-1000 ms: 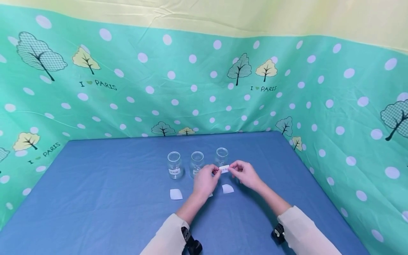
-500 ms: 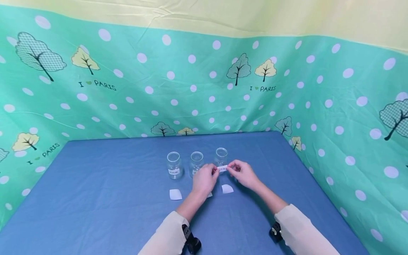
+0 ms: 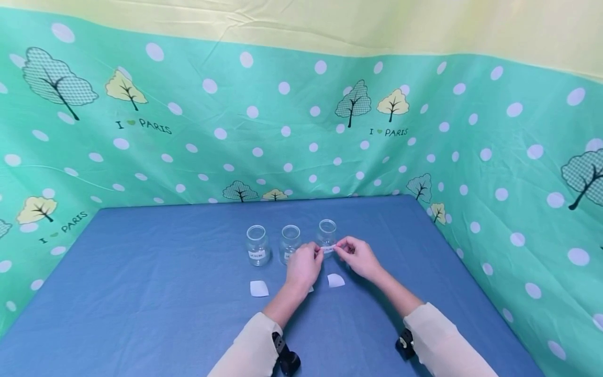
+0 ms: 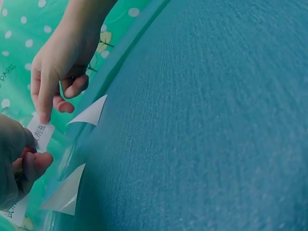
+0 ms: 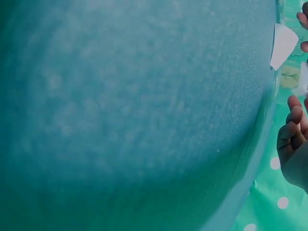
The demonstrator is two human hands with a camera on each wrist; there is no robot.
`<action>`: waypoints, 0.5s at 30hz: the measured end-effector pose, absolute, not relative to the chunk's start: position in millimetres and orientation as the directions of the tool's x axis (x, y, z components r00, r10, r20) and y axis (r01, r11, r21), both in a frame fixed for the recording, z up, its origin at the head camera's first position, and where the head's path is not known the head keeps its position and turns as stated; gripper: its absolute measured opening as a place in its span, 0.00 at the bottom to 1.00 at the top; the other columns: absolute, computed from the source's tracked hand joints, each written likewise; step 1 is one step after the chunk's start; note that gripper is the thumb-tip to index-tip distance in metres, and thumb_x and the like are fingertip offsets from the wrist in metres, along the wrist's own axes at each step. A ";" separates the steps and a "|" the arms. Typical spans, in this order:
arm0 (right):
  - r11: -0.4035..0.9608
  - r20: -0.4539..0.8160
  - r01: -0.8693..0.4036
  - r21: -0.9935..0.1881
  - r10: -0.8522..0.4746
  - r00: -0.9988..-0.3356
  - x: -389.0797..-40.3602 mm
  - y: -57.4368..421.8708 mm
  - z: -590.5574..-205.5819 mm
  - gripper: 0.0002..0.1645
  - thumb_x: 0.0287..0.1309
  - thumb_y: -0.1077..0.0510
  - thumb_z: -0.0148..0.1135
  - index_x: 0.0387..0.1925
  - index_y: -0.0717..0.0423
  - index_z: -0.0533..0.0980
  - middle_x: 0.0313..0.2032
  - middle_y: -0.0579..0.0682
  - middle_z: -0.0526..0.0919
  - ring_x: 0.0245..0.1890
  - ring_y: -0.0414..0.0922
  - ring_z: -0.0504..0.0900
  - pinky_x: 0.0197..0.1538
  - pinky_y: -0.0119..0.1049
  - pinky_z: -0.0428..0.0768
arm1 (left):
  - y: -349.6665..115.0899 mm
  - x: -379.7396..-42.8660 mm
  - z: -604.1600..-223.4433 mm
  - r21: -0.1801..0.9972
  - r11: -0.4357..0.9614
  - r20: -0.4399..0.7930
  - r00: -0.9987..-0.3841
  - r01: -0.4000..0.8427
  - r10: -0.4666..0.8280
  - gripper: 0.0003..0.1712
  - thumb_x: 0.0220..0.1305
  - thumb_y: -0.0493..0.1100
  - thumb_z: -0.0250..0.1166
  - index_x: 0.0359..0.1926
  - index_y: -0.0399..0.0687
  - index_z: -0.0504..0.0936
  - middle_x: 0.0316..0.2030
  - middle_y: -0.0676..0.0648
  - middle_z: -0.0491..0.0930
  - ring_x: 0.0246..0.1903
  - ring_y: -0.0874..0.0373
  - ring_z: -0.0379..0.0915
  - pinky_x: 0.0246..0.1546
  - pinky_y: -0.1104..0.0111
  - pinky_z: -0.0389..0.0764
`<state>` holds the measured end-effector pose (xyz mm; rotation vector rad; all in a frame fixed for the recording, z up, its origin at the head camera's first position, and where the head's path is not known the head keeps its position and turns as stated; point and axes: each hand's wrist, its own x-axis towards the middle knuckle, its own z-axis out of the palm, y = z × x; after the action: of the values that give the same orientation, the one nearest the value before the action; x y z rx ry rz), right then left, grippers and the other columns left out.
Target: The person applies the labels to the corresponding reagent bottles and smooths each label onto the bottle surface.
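Between my two hands is a small white label (image 3: 328, 250) with printed characters, stretched across the front of the right glass jar (image 3: 327, 230). My left hand (image 3: 303, 266) pinches its left end, and my right hand (image 3: 360, 258) has the right end at its fingertips. In the left wrist view the label (image 4: 43, 134) shows its print between both hands. Whether it touches the glass is hard to tell. A left jar (image 3: 257, 243) wears a similar label low on its front. My left hand partly hides the middle jar (image 3: 290, 237) and its label.
White paper pieces lie on the blue tablecloth (image 3: 165, 293): one at left (image 3: 259, 288), one at right (image 3: 336, 280), and one mostly hidden under my left wrist. A green dotted curtain (image 3: 282, 131) stands behind the table and along its right side.
Both hands have brought the label slightly left and closer to the right jar's front, and it looks more tilted back now. The jars and paper pieces stay in place.
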<state>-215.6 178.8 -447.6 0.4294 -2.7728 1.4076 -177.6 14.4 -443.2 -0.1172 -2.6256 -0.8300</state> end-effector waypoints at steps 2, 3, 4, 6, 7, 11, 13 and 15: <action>0.557 0.126 -0.240 -0.795 -0.236 -0.964 -215.3 178.4 -448.2 0.07 0.59 0.56 0.61 0.34 0.57 0.78 0.20 0.50 0.79 0.15 0.39 0.72 0.19 0.31 0.72 | 14.9 -177.1 -443.4 0.533 0.826 0.380 -0.924 0.183 -0.041 0.08 0.60 0.45 0.63 0.27 0.47 0.81 0.21 0.49 0.79 0.21 0.54 0.78 0.23 0.63 0.75; 0.554 0.126 -0.239 -0.798 -0.235 -0.964 -215.0 178.1 -448.1 0.07 0.59 0.57 0.61 0.34 0.57 0.78 0.20 0.51 0.79 0.15 0.40 0.72 0.19 0.31 0.72 | 15.2 -176.6 -443.1 0.532 0.828 0.377 -0.925 0.179 -0.042 0.08 0.60 0.45 0.63 0.27 0.47 0.81 0.20 0.48 0.80 0.21 0.53 0.78 0.22 0.62 0.76; 0.553 0.125 -0.238 -0.799 -0.233 -0.964 -214.8 178.0 -447.9 0.07 0.59 0.57 0.61 0.33 0.57 0.78 0.20 0.51 0.79 0.15 0.41 0.73 0.18 0.31 0.72 | 15.5 -176.3 -442.9 0.530 0.830 0.370 -0.928 0.173 -0.044 0.09 0.61 0.45 0.63 0.27 0.46 0.81 0.20 0.48 0.80 0.21 0.53 0.78 0.22 0.62 0.76; 0.553 0.132 -0.241 -0.798 -0.230 -0.964 -214.3 178.0 -446.8 0.07 0.58 0.57 0.62 0.33 0.58 0.79 0.20 0.51 0.79 0.15 0.43 0.73 0.18 0.31 0.73 | 16.2 -175.3 -441.9 0.523 0.837 0.356 -0.933 0.159 -0.046 0.10 0.61 0.45 0.63 0.27 0.45 0.81 0.20 0.46 0.81 0.21 0.51 0.79 0.22 0.61 0.76; 0.555 0.138 -0.245 -0.795 -0.228 -0.964 -214.2 178.2 -446.3 0.07 0.57 0.57 0.63 0.33 0.58 0.79 0.20 0.51 0.79 0.15 0.42 0.74 0.18 0.31 0.73 | 16.5 -174.6 -441.2 0.519 0.842 0.349 -0.936 0.152 -0.047 0.10 0.61 0.46 0.62 0.27 0.44 0.80 0.20 0.45 0.81 0.21 0.50 0.79 0.22 0.60 0.76; 0.573 0.160 -0.257 -0.778 -0.215 -0.963 -214.8 179.6 -444.6 0.10 0.54 0.56 0.66 0.34 0.59 0.79 0.21 0.51 0.79 0.15 0.39 0.73 0.19 0.30 0.72 | 18.5 -171.7 -437.5 0.505 0.854 0.333 -0.941 0.125 -0.058 0.14 0.60 0.47 0.63 0.26 0.40 0.79 0.19 0.41 0.81 0.21 0.45 0.80 0.21 0.57 0.77; 0.588 0.158 -0.253 -0.768 -0.209 -0.965 -215.5 180.2 -444.1 0.13 0.52 0.55 0.68 0.38 0.58 0.79 0.22 0.51 0.80 0.15 0.37 0.72 0.20 0.30 0.72 | 19.4 -171.0 -436.5 0.501 0.858 0.326 -0.943 0.113 -0.066 0.15 0.59 0.48 0.64 0.27 0.39 0.78 0.18 0.39 0.80 0.21 0.44 0.80 0.21 0.56 0.77; 0.602 0.147 -0.246 -0.760 -0.209 -0.967 -216.3 180.6 -443.5 0.19 0.51 0.52 0.69 0.44 0.57 0.78 0.23 0.50 0.80 0.16 0.36 0.72 0.20 0.30 0.72 | 20.2 -171.3 -436.9 0.509 0.855 0.315 -0.946 0.101 -0.076 0.17 0.60 0.49 0.64 0.31 0.37 0.78 0.19 0.38 0.80 0.21 0.43 0.80 0.21 0.56 0.77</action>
<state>-216.3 180.6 -443.5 0.3934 -2.7726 1.3256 -171.3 20.2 -436.9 -0.0185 -2.7048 -0.7685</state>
